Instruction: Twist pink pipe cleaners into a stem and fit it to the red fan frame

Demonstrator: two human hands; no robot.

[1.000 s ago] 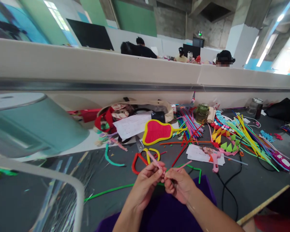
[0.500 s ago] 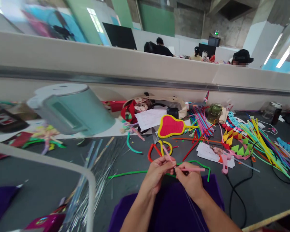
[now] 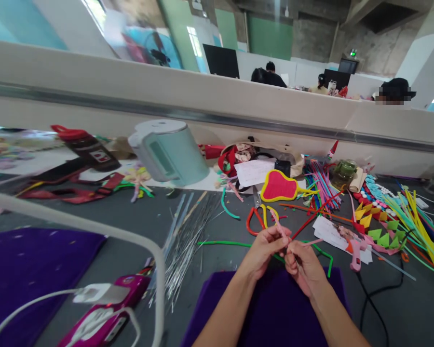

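Two hands pinch pink stem; one kettle.

Kettle: smooth plastic, softly glossy. Purple cloth: matt. Wire bundle: shiny, apparently metal (individual strands blur together). Sheets: matt paper.

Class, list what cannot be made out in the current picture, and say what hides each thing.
All in the head view:
- Whether the pink stems join: hidden by fingers of the left hand and right hand.
- Writing on the white paper: too small.
- Full extent of the purple cloth: cut off by the left edge.
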